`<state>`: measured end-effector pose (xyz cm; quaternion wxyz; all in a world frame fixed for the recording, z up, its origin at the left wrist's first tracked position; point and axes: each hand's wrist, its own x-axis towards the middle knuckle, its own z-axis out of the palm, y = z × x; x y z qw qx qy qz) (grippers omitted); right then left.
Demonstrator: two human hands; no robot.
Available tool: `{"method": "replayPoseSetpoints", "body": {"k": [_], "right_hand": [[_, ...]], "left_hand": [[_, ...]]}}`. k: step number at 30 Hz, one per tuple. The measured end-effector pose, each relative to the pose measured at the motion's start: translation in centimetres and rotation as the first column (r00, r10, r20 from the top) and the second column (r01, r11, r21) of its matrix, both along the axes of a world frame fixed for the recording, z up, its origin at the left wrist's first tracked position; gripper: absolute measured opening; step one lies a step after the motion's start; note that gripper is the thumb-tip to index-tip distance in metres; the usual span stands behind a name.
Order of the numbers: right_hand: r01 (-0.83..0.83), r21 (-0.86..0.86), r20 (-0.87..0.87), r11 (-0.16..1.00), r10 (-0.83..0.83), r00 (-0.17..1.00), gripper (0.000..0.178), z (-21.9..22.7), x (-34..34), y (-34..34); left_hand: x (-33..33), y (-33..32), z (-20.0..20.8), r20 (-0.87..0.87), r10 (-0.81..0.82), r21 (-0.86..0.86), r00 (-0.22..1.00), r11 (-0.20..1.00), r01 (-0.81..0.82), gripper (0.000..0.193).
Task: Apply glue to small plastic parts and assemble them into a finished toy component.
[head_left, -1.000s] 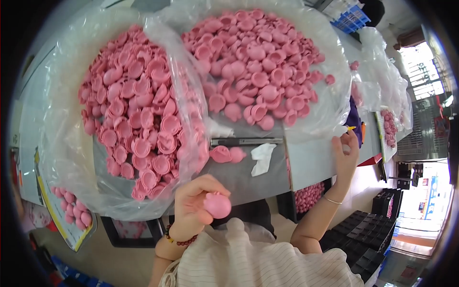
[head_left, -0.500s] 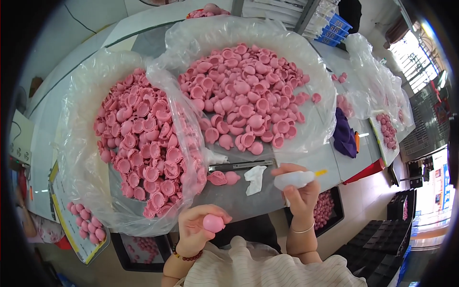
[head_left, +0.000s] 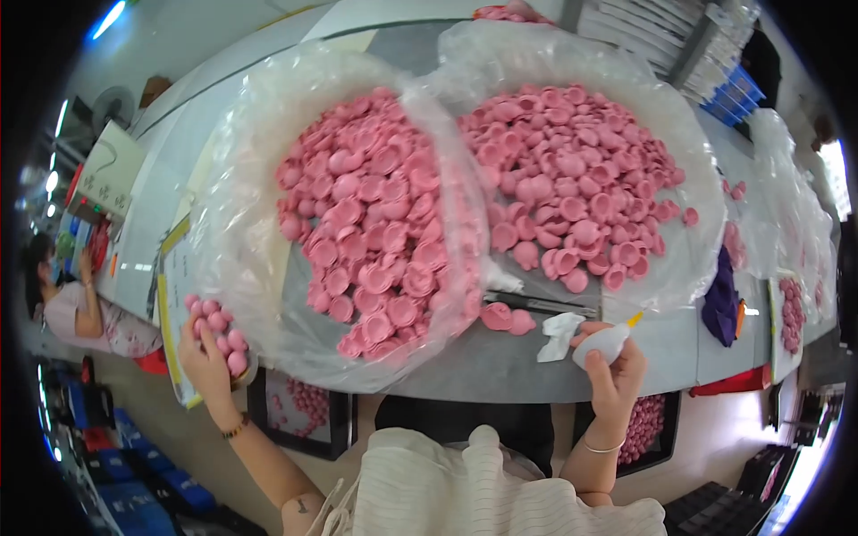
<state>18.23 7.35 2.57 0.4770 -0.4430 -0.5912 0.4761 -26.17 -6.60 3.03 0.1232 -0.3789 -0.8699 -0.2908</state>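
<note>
My left hand (head_left: 206, 368) reaches to the cluster of pink balls (head_left: 234, 340) on a yellow-edged board (head_left: 170, 308) at the left. Its thumb and fingers are closed around a pink ball, mostly hidden by them. Over the table's front edge, my right hand (head_left: 615, 380) grips a white squeeze bottle (head_left: 601, 345), its yellow tip pointing up and right. Beside the bottle lies a crumpled white tissue (head_left: 559, 337). Left of the tissue are two loose pink pieces (head_left: 508, 319), with a dark metal strip (head_left: 541, 305) behind them.
Two clear plastic bags (head_left: 234, 232) (head_left: 706, 170) spread open, heaped with pink half-shells (head_left: 380, 223) (head_left: 581, 188). Dark trays (head_left: 340, 429) (head_left: 668, 438) with pink balls stand below the table. Purple cloth (head_left: 720, 304) lies at right. Another person (head_left: 76, 308) sits at far left.
My left hand has moved left, from in front of my body to the balls on the board. My right hand still holds the bottle. The whole view has swung left.
</note>
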Motion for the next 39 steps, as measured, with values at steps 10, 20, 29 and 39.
{"method": "replayPoseSetpoints", "body": {"k": [10,20,29,39], "right_hand": [[0.103,0.12,0.006,0.987,-0.104,0.995,0.038,-0.9,0.8,0.3],[0.073,0.136,0.055,0.988,-0.081,0.995,0.039,-0.7,0.5,-0.4],[0.062,0.189,0.099,0.98,-0.082,0.992,0.039,-0.7,0.6,-0.2],[0.071,0.196,0.095,0.978,-0.091,0.991,0.039,-0.8,0.5,-0.3]], "left_hand": [[6.2,5.6,3.0,-0.215,-0.029,0.214,0.976,0.974,0.076,0.027],[11.4,8.8,1.2,0.045,-0.448,0.091,0.893,0.892,0.443,0.023],[12.5,10.0,1.2,0.046,-0.526,0.152,0.849,0.844,0.514,0.025],[12.3,10.3,0.8,0.104,-0.568,0.155,0.816,0.82,0.551,0.026]]}}
